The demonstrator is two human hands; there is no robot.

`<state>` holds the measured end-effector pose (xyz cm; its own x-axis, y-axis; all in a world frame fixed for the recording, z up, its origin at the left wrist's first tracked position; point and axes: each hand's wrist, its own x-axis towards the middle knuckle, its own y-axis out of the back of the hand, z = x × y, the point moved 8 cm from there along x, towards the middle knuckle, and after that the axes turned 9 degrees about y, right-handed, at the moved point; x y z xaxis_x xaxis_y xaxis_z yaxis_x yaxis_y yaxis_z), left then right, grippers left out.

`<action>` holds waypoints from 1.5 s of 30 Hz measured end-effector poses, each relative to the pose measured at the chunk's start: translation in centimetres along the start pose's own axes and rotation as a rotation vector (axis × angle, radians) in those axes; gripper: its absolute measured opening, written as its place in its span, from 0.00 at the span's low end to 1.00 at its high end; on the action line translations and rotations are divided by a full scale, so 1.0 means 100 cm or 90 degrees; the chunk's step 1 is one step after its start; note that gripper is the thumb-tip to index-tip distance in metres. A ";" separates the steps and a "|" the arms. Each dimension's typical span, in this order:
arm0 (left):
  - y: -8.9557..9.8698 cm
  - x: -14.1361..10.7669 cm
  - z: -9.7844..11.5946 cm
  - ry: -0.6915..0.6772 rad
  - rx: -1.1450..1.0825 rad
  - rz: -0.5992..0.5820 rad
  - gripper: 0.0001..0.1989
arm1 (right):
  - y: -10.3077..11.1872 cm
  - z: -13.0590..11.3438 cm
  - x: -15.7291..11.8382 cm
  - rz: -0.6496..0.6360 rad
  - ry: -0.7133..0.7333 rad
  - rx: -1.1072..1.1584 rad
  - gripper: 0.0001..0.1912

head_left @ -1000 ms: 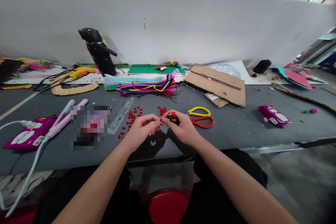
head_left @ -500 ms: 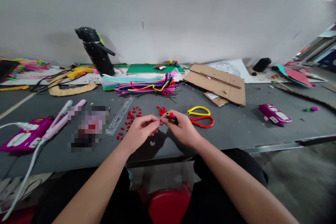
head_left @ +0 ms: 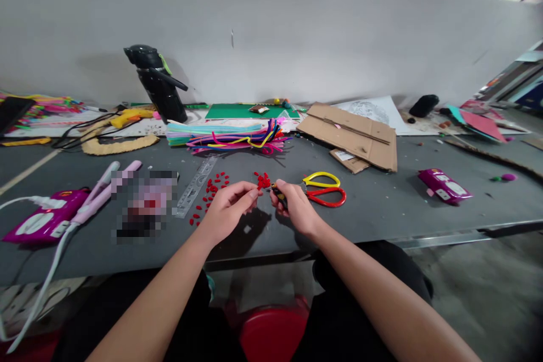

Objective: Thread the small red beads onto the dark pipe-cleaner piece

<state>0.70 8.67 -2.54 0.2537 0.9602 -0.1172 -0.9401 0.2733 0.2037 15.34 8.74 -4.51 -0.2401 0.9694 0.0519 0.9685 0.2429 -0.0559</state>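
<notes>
My left hand (head_left: pixel 229 206) is closed in a pinch, with a small red fuzzy piece (head_left: pixel 260 187) at its fingertips. Just to the right, my right hand (head_left: pixel 297 205) wraps round a small black tool with yellow marks (head_left: pixel 280 198). Its narrow end points at the red piece; the fingers hide most of it, so its kind is unclear. Behind the fingertips lies a little heap of red pieces (head_left: pixel 263 179). More red pieces (head_left: pixel 210 186) are scattered beyond my left hand. Scissors (head_left: pixel 324 188) with one yellow and one red handle loop rest right of my right hand.
A clear ruler (head_left: pixel 197 184) and a hair straightener (head_left: pixel 104 192) lie on the left, near a purple packet (head_left: pixel 46 218). Pipe cleaners (head_left: pixel 229 137) are bundled at the back, beside cardboard (head_left: pixel 350 133). A black flask (head_left: pixel 159 85) stands by the wall.
My right hand has drawn slightly right, away from my left fingertips. The tool in it has turned, its red and gold end no longer showing. My left hand stays nearly in place.
</notes>
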 end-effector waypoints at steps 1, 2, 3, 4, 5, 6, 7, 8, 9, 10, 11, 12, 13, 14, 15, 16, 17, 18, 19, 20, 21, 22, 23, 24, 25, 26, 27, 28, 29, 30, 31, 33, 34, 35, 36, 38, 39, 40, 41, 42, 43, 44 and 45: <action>-0.001 0.000 0.001 -0.003 -0.005 -0.002 0.16 | 0.000 0.001 0.000 0.005 0.005 -0.008 0.26; -0.002 0.000 0.001 -0.006 -0.011 -0.004 0.16 | 0.000 0.002 0.000 0.007 0.010 -0.019 0.26; -0.003 -0.001 0.002 -0.010 -0.017 -0.004 0.16 | 0.000 0.002 0.000 0.008 0.016 -0.032 0.25; -0.004 -0.001 0.003 -0.012 -0.023 -0.005 0.15 | -0.001 0.003 0.000 0.010 0.022 -0.044 0.25; -0.006 -0.001 0.004 -0.015 -0.030 -0.006 0.15 | -0.002 0.003 0.000 0.009 0.029 -0.055 0.24; -0.007 -0.001 0.004 -0.017 -0.037 -0.008 0.15 | -0.003 0.004 0.000 0.009 0.036 -0.061 0.24; -0.009 -0.001 0.005 -0.020 -0.045 -0.012 0.15 | -0.003 0.004 0.000 0.011 0.043 -0.064 0.24; -0.010 -0.001 0.005 -0.022 -0.054 -0.017 0.15 | -0.004 0.004 0.000 0.016 0.049 -0.064 0.24; -0.013 -0.001 0.006 -0.024 -0.062 -0.025 0.15 | -0.004 0.005 0.000 0.022 0.053 -0.062 0.24; -0.015 -0.001 0.006 -0.024 -0.070 -0.033 0.14 | -0.004 0.006 0.000 0.029 0.057 -0.058 0.23; -0.017 -0.001 0.006 -0.022 -0.078 -0.040 0.14 | -0.004 0.006 0.000 0.035 0.060 -0.053 0.23; -0.018 -0.001 0.006 -0.019 -0.088 -0.049 0.14 | -0.005 0.006 -0.001 0.038 0.064 -0.046 0.22; -0.020 -0.001 0.005 -0.017 -0.100 -0.057 0.14 | -0.005 0.005 -0.001 0.039 0.068 -0.039 0.22; -0.021 -0.002 0.005 -0.016 -0.113 -0.064 0.14 | -0.007 0.004 -0.001 0.037 0.070 -0.033 0.21; -0.022 -0.002 0.004 -0.015 -0.125 -0.070 0.13 | -0.008 0.003 -0.002 0.036 0.073 -0.026 0.21; -0.023 -0.002 0.004 -0.016 -0.136 -0.076 0.13 | -0.009 0.002 -0.002 0.035 0.074 -0.020 0.21; -0.023 -0.002 0.003 -0.017 -0.143 -0.080 0.13 | -0.010 0.000 -0.002 0.033 0.074 -0.014 0.21; -0.024 -0.002 0.003 -0.019 -0.149 -0.083 0.14 | -0.010 -0.001 -0.002 0.033 0.074 -0.009 0.21; -0.024 -0.002 0.002 -0.021 -0.151 -0.084 0.14 | -0.011 -0.002 -0.003 0.032 0.073 -0.004 0.21; -0.023 -0.001 0.001 -0.022 -0.154 -0.085 0.14 | -0.011 -0.003 -0.003 0.032 0.072 0.000 0.21; -0.023 -0.001 0.000 -0.026 -0.156 -0.084 0.14 | -0.012 -0.004 -0.003 0.032 0.070 0.004 0.20; -0.023 -0.001 -0.001 -0.029 -0.157 -0.084 0.14 | -0.012 -0.004 -0.003 0.033 0.068 0.007 0.20; -0.023 0.000 -0.002 -0.032 -0.157 -0.083 0.14 | -0.012 -0.004 -0.004 0.035 0.065 0.009 0.20; -0.023 0.001 -0.002 -0.035 -0.157 -0.081 0.13 | -0.011 -0.003 -0.004 0.037 0.061 0.010 0.19; -0.023 0.001 -0.003 -0.037 -0.158 -0.081 0.13 | -0.011 -0.003 -0.004 0.040 0.058 0.009 0.19; -0.023 0.001 -0.004 -0.038 -0.159 -0.080 0.13 | -0.011 -0.003 -0.004 0.042 0.057 0.008 0.19; -0.023 0.002 -0.004 -0.038 -0.161 -0.080 0.13 | -0.011 -0.003 -0.004 0.044 0.058 0.007 0.19; -0.023 0.002 -0.004 -0.037 -0.164 -0.080 0.13 | -0.011 -0.003 -0.004 0.044 0.059 0.007 0.19; -0.023 0.002 -0.004 -0.037 -0.166 -0.081 0.13 | -0.011 -0.004 -0.004 0.044 0.060 0.007 0.19; -0.023 0.002 -0.003 -0.037 -0.167 -0.081 0.13 | -0.011 -0.004 -0.003 0.044 0.060 0.009 0.20; -0.023 0.001 -0.002 -0.037 -0.168 -0.082 0.13 | -0.011 -0.004 -0.003 0.045 0.057 0.009 0.20; -0.023 0.001 -0.001 -0.035 -0.170 -0.084 0.13 | -0.011 -0.003 -0.003 0.046 0.052 0.000 0.21; -0.023 0.000 0.000 -0.034 -0.173 -0.086 0.13 | -0.010 -0.003 -0.003 0.047 0.051 -0.009 0.22; -0.023 0.000 0.000 -0.032 -0.177 -0.088 0.13 | -0.009 -0.003 -0.003 0.048 0.052 -0.019 0.23; -0.023 0.000 0.000 -0.031 -0.181 -0.091 0.13 | -0.009 -0.003 -0.003 0.049 0.054 -0.029 0.24; -0.023 0.000 0.000 -0.029 -0.185 -0.093 0.13 | -0.008 -0.003 -0.003 0.046 0.060 -0.042 0.25; -0.023 0.000 0.000 -0.029 -0.184 -0.092 0.13 | -0.008 -0.003 -0.003 0.043 0.061 -0.044 0.24; -0.023 0.000 0.000 -0.028 -0.181 -0.092 0.13 | -0.008 -0.003 -0.003 0.039 0.061 -0.046 0.23; -0.023 0.000 0.000 -0.028 -0.178 -0.091 0.14 | -0.009 -0.003 -0.003 0.035 0.061 -0.049 0.21; -0.023 0.000 0.000 -0.028 -0.174 -0.090 0.14 | -0.009 -0.004 -0.003 0.032 0.061 -0.052 0.21; -0.024 0.000 0.000 -0.028 -0.170 -0.091 0.14 | -0.010 -0.004 -0.004 0.030 0.063 -0.057 0.20; -0.024 0.000 0.000 -0.029 -0.166 -0.092 0.14 | -0.010 -0.005 -0.004 0.029 0.065 -0.062 0.19; -0.024 0.000 0.000 -0.029 -0.162 -0.091 0.14 | -0.010 -0.005 -0.004 0.029 0.068 -0.067 0.19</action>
<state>2.92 8.04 -3.02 0.3928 0.9159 -0.0829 -0.9193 0.3886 -0.0628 14.52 8.11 -3.98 -0.1931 0.9684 0.1580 0.9811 0.1885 0.0440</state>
